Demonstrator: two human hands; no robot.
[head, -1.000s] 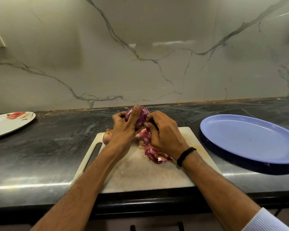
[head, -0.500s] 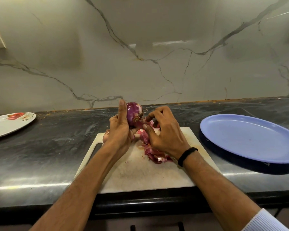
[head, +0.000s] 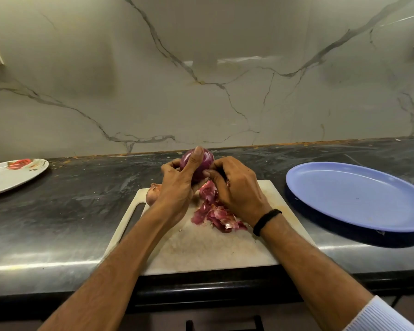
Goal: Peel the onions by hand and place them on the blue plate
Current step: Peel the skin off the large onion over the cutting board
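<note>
My left hand grips a purple onion above the far edge of the white cutting board, thumb laid up its front. My right hand meets the onion from the right, its fingertips pinching at the skin on that side. A pile of reddish onion peels lies on the board under my right hand. A second, pale-skinned onion sits at the board's far left corner, partly hidden by my left hand. The blue plate rests bare on the counter to the right.
A white plate with a red flower print lies at the far left of the dark counter. A marble wall closes the back. The counter's front edge runs just below the board.
My left hand has turned the onion so its smooth purple side faces me, with the thumb back up its front. My right hand's fingers have shifted back to the onion's right side.
</note>
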